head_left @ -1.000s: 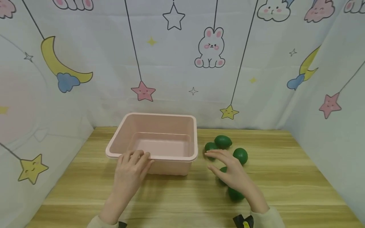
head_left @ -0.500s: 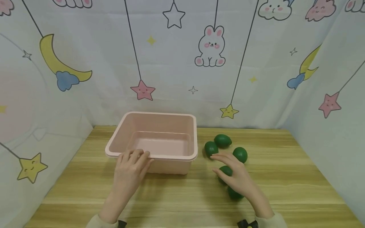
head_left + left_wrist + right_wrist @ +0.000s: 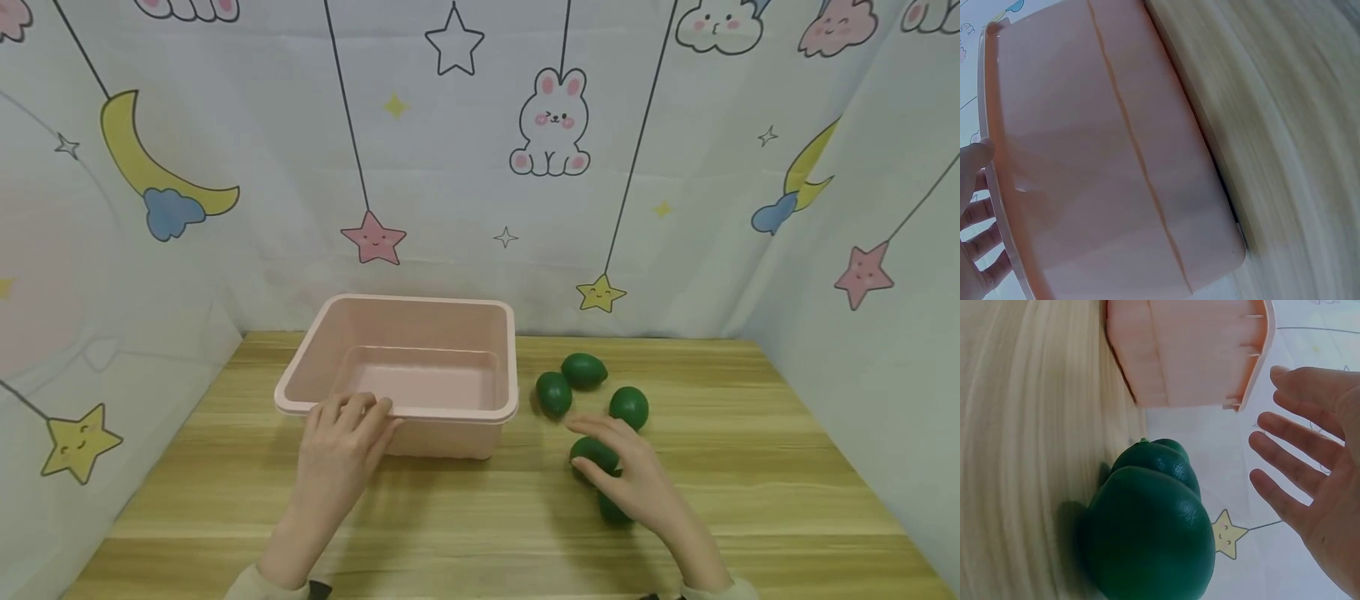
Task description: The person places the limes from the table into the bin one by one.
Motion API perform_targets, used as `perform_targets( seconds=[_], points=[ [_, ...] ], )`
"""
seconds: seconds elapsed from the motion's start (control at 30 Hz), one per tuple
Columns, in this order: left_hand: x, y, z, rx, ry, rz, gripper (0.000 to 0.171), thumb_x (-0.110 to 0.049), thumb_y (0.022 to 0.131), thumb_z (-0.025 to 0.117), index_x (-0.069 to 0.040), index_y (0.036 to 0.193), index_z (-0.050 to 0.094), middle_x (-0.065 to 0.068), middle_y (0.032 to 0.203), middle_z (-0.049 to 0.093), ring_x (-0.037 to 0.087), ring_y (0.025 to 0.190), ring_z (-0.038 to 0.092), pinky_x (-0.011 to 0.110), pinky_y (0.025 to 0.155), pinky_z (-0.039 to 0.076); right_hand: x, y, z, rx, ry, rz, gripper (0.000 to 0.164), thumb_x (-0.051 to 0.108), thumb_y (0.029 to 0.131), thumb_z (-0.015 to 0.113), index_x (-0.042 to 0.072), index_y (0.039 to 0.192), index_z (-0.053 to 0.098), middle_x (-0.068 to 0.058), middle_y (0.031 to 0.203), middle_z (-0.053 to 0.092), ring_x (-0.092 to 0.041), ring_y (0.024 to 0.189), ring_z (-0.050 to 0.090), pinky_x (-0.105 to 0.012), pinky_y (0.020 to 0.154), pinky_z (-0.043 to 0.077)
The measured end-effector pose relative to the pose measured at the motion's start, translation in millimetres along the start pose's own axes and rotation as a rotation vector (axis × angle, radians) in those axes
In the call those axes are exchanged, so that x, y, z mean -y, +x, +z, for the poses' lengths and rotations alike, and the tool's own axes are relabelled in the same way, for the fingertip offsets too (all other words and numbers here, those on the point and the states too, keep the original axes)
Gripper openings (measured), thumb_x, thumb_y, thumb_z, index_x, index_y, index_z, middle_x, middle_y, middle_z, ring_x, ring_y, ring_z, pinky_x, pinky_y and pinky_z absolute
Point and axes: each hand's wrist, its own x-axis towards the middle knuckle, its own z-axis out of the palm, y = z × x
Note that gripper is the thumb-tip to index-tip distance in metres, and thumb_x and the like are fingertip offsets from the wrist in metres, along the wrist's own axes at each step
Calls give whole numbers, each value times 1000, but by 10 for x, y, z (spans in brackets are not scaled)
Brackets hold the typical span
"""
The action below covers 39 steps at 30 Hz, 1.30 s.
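My left hand (image 3: 339, 454) grips the front rim of a pink plastic bin (image 3: 450, 438), its fingers over the edge; in the left wrist view the thumb (image 3: 975, 159) lies on the outer side. My right hand (image 3: 630, 467) hovers with spread, slightly bent fingers above a dark green, egg-shaped fruit (image 3: 591, 452), holding nothing. Another green fruit (image 3: 612, 510) lies just nearer, partly hidden by that hand. In the right wrist view a large green fruit (image 3: 1147, 537) overlaps others behind it, with the right hand (image 3: 1316, 456) off to one side.
Beyond the right hand, more green fruits lie on the wood-grain table (image 3: 480, 525): one (image 3: 553, 396) near the bin's right side, one (image 3: 584, 371) behind it, one (image 3: 629, 407) farther right. A white printed curtain (image 3: 450, 167) stands behind and along both sides.
My right hand has drawn back toward me and slightly right, uncovering the fruit near the bin and more of the one beneath its fingers. The left hand keeps its hold on the bin.
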Motion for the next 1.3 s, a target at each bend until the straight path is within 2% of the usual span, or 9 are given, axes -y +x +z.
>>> perform_targets(
  seconds=[0.33, 0.53, 0.77, 1.13, 1.3],
  points=[
    [-2, -9, -6, 9, 6, -2, 39, -42, 98, 46, -9, 93, 67, 7, 89, 62, 30, 87, 55, 41, 72, 41, -71, -112, -4, 10, -25, 31, 48, 14, 78, 79, 18, 123, 63, 3, 126, 63, -20, 119, 56, -45, 96, 49],
    [1, -11, 0, 5, 12, 5, 42, -43, 99, 43, -10, 93, 67, 7, 89, 62, 30, 87, 55, 41, 71, 41, -112, -176, -60, 52, -37, 86, 52, 16, 78, 78, 24, 126, 60, 4, 129, 61, -23, 123, 54, -49, 96, 49],
    [-11, -1, 5, -13, 12, 7, 42, -43, 99, 43, -10, 92, 67, 7, 88, 62, 30, 85, 55, 40, 70, 41, -164, -242, -126, 73, -47, 109, 51, 18, 80, 77, 20, 128, 59, 4, 129, 61, -25, 123, 54, -51, 94, 49],
    [-13, 3, -5, -8, 20, 10, 40, -43, 97, 46, -9, 92, 68, 8, 89, 63, 30, 86, 56, 40, 70, 42, -165, -333, -228, 129, -75, 188, 55, 31, 81, 76, 20, 131, 57, -7, 133, 59, -35, 123, 54, -59, 94, 47],
    [-9, -3, -5, -1, 20, 7, 41, -43, 97, 45, -9, 93, 68, 7, 89, 62, 30, 87, 56, 40, 70, 42, -181, -378, -250, 147, -107, 204, 59, 32, 78, 78, 19, 132, 56, -9, 133, 58, -35, 122, 54, -58, 92, 48]
  ],
)
